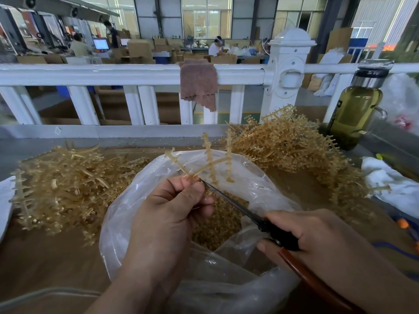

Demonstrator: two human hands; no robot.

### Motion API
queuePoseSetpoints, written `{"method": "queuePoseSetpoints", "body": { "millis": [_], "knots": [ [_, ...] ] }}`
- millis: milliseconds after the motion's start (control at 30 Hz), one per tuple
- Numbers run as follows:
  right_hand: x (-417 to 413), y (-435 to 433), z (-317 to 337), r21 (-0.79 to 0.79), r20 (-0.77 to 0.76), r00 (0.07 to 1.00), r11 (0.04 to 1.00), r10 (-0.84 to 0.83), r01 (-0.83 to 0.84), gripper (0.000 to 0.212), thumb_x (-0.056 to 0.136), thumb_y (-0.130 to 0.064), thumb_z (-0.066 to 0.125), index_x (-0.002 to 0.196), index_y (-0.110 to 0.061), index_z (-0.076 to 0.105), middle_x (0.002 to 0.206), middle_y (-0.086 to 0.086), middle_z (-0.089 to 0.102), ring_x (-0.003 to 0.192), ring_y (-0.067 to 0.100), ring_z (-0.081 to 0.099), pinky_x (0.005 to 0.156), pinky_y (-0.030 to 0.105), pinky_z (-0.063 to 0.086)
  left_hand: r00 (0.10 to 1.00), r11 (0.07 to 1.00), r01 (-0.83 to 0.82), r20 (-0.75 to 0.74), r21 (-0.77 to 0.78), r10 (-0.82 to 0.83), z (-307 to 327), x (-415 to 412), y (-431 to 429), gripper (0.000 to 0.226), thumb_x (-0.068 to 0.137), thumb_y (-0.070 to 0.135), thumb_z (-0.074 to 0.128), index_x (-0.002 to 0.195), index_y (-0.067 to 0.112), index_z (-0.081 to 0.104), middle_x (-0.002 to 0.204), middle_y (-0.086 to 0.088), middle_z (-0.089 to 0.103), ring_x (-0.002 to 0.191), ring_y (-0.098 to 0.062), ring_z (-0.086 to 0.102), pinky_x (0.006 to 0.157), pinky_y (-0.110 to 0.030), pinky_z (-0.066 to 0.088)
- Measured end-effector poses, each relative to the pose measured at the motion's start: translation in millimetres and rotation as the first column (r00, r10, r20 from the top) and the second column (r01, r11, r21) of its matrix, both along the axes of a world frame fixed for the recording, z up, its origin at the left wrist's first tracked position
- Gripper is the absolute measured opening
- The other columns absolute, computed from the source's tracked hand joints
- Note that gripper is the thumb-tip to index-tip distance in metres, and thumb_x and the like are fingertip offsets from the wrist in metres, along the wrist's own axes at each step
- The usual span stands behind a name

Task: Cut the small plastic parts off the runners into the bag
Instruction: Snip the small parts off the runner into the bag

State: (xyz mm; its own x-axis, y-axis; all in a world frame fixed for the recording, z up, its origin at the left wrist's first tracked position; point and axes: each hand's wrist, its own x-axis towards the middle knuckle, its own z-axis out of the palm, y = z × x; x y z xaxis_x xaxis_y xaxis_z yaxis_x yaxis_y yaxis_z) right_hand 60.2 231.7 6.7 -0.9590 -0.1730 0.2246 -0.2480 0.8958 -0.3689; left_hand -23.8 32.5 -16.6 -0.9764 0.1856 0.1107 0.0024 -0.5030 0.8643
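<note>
Two bare hands are held over a crumpled clear plastic bag [127,214]. The left hand [172,214] is closed in a pinch on the stem of a branched amber plastic runner [210,164], which is raised just beyond its fingertips, above the bag's mouth. The right hand [317,241] is wrapped round black-bladed scissors with red-brown handles [238,207], whose tip is set against the runner beside the left fingers. Between the hands, small amber plastic parts [217,220] are gathered inside the bag. A flat heap of amber runners [63,184] is spread left of the left hand, and a taller heap of amber runners [283,143] is piled beyond the right hand. Farther off, a glass bottle of yellowish liquid [356,109] is stood by a white railing [113,74], over which a brown cloth [198,85] is draped.
</note>
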Motion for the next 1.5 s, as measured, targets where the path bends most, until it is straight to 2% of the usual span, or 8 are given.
{"method": "queuePoseSetpoints", "body": {
  "millis": [233,400,500,600,700,1033,1400,1500],
  "knots": [
    [-0.5,0.1,-1.3,0.018,0.015,1.0,1.0,-0.011,0.01,0.024,0.085,-0.045,0.066,0.072,-0.03,0.054,0.059,-0.013,0.055,0.06,0.004,0.056,0.051,0.018,0.036,1.0,1.0,0.0,0.0,-0.011,0.0,-1.9,0.3,1.2,0.012,0.072,0.018,0.071,0.062,0.023,0.068,0.072,-0.005,0.064,0.066,-0.014,0.065,0.06,-0.023,0.055],
    [-0.8,-2.1,-2.4,0.016,0.003,1.0,1.0,-0.019,0.019,0.02,0.084,-0.05,0.061,0.074,-0.035,0.052,0.058,-0.017,0.053,0.059,0.001,0.056,0.052,0.016,0.036,1.0,1.0,0.009,-0.001,0.015,-0.009,-1.5,-0.2,1.0,0.011,0.068,0.019,0.073,0.06,0.024,0.068,0.071,-0.001,0.063,0.067,-0.014,0.065,0.06,-0.022,0.055],
    [0.1,-2.5,-1.2,-0.018,0.004,1.0,1.0,-0.018,0.018,0.026,0.082,-0.057,0.059,0.078,-0.031,0.056,0.06,-0.018,0.054,0.061,-0.001,0.056,0.053,0.015,0.036,1.0,1.0,0.007,0.002,0.026,-0.007,-0.3,0.3,0.7,0.008,0.068,0.02,0.073,0.063,0.024,0.068,0.072,-0.003,0.063,0.067,-0.014,0.065,0.06,-0.023,0.056],
    [-0.5,-1.7,-3.0,-0.045,0.003,1.0,0.999,-0.007,0.007,0.042,0.077,-0.068,0.048,0.086,-0.03,0.062,0.067,-0.015,0.061,0.065,0.003,0.06,0.056,0.019,0.041,1.0,1.0,0.008,-0.009,0.025,-0.007,-1.3,0.8,0.8,0.007,0.07,0.018,0.072,0.071,0.018,0.065,0.072,-0.005,0.063,0.068,-0.015,0.066,0.061,-0.022,0.056],
    [-0.8,-0.5,-4.9,-0.021,-0.012,1.0,1.0,-0.013,0.013,0.048,0.077,-0.069,0.044,0.087,-0.026,0.063,0.068,-0.011,0.062,0.066,0.005,0.059,0.059,0.024,0.043,1.0,1.0,-0.004,-0.023,0.012,0.005,-1.4,1.3,1.7,0.01,0.07,0.018,0.072,0.074,0.016,0.063,0.07,-0.006,0.065,0.068,-0.016,0.067,0.06,-0.022,0.056],
    [-0.8,-2.7,-0.1,0.014,-0.024,0.999,0.999,-0.045,0.045,0.02,0.083,-0.042,0.07,0.08,-0.023,0.065,0.063,-0.01,0.06,0.063,0.006,0.058,0.055,0.018,0.038,0.999,1.0,-0.004,-0.045,-0.012,0.003,-2.6,2.7,5.2,0.007,0.069,0.019,0.072,0.065,0.025,0.071,0.069,-0.005,0.067,0.066,-0.015,0.068,0.059,-0.022,0.056],
    [0.0,-2.8,-0.2,0.037,-0.016,1.0,0.999,-0.026,0.027,0.023,0.085,-0.037,0.07,0.072,-0.022,0.058,0.058,-0.008,0.054,0.059,0.008,0.056,0.052,0.019,0.034,0.999,1.0,0.004,-0.036,-0.006,-0.004,-1.3,3.9,5.9,0.013,0.07,0.017,0.071,0.061,0.026,0.068,0.068,-0.003,0.066,0.065,-0.014,0.067,0.06,-0.023,0.057],
    [0.5,-2.3,-0.9,0.012,-0.008,0.999,0.999,-0.035,0.035,0.023,0.083,-0.046,0.065,0.077,-0.024,0.061,0.06,-0.01,0.057,0.06,0.005,0.057,0.052,0.018,0.035,1.0,1.0,0.015,-0.025,-0.011,-0.016,-1.3,3.9,4.5,0.014,0.07,0.016,0.071,0.061,0.026,0.068,0.068,-0.005,0.066,0.065,-0.015,0.067,0.059,-0.023,0.056]
  ]
}}
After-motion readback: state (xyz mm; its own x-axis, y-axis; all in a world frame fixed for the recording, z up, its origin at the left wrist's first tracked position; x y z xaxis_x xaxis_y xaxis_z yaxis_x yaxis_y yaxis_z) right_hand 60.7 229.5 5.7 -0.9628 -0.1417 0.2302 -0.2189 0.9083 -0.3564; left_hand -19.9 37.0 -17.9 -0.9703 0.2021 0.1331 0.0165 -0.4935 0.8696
